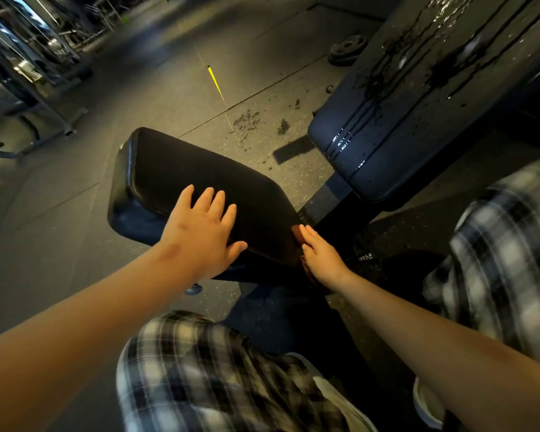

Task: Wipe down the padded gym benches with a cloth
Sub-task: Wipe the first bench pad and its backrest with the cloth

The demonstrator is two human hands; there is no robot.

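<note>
Person wearing loose black-and-white plaid trousers (200,369), checks running over both legs, white shoes (427,406) showing below, forearms (91,307) going bare, left hand (205,226) and right hand (320,255) going ungloved

We note a grey speckled rubber floor (75,229) laid in seamed tiles. A weight plate (346,49) lies flat on it. Far left of the plate stand metal machine frames (28,67). Nearer us than the plate, dark crumbs (247,120) lie beside a yellow streak (215,82).
</note>
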